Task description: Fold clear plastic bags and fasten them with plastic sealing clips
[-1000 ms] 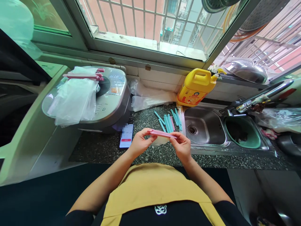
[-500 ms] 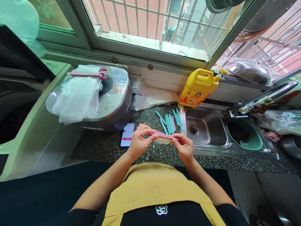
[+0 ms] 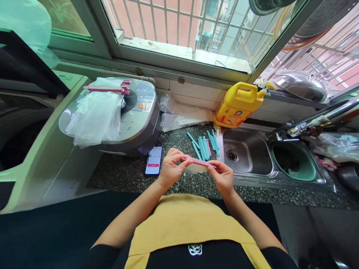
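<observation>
A pink bag sealing clip [image 3: 198,161] is stretched level between my two hands above the counter. My left hand [image 3: 171,167] pinches its left end, and my right hand [image 3: 222,175] grips the right end between thumb and fingers. Below the clip hangs a clear plastic bag [image 3: 195,169], partly hidden by the clip and my hands. Several teal sealing clips [image 3: 203,148] lie just beyond, with one pink clip [image 3: 208,147] among them. On the rice cooker [image 3: 140,123] rests a stack of clear bags [image 3: 98,116] with pink clips [image 3: 108,89] across their tops.
A phone [image 3: 153,160] showing a timer lies left of my hands on the speckled counter [image 3: 117,173]. More plastic bags [image 3: 185,119] lie against the wall. A yellow jug [image 3: 238,104] stands behind the steel sink [image 3: 246,149], which has a green basin [image 3: 294,160] at right.
The view has shifted slightly, so everything sits a little further right. Both hands keep their hold on the pink clip, with hardly any other movement.
</observation>
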A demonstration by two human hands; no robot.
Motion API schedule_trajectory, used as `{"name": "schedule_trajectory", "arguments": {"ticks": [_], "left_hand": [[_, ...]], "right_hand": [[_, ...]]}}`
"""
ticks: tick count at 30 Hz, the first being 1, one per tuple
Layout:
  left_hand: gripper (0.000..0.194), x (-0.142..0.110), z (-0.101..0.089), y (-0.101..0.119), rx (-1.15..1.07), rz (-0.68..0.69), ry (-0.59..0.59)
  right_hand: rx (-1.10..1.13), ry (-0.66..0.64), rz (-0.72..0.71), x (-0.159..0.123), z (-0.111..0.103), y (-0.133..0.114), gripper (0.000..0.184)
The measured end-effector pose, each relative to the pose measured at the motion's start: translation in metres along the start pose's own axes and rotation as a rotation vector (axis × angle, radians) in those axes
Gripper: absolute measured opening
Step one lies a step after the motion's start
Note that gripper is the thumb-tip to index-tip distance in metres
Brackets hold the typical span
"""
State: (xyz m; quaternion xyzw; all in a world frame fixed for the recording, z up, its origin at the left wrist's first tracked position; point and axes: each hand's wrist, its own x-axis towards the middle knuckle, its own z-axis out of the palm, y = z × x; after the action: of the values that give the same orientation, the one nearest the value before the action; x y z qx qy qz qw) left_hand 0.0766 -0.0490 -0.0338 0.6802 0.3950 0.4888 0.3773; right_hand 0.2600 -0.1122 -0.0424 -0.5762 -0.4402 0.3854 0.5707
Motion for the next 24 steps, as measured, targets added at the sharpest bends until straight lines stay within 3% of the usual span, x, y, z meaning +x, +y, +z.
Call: {"name": "schedule_trajectory", "arguments": {"ticks": [5, 8, 14, 19, 24], "left_hand": [[0.041, 0.004, -0.005, -0.005, -0.119, -0.08, -0.106], [0.031, 0.008, -0.007, -0.005, -0.17, -0.094, -0.195], [0.033, 0.011, -0.006, -0.004, -0.235, -0.128, -0.222], [0.048, 0.004, -0.006, -0.021, -0.273, -0.34, -0.393], [0.051, -0.008, -0.007, -0.036, -0.293, -0.437, -0.418]], "right_hand": [[0.013, -0.01, -0.018, 0.002, 0.005, -0.008, 0.016], [0.016, -0.041, -0.03, 0.005, 0.006, -0.012, 0.017], [0.003, -0.101, -0.042, 0.017, 0.004, -0.023, 0.021], [0.011, -0.07, -0.103, 0.032, 0.003, -0.038, 0.02], [0.038, -0.028, -0.123, 0.048, 0.002, -0.046, 0.024]]}}
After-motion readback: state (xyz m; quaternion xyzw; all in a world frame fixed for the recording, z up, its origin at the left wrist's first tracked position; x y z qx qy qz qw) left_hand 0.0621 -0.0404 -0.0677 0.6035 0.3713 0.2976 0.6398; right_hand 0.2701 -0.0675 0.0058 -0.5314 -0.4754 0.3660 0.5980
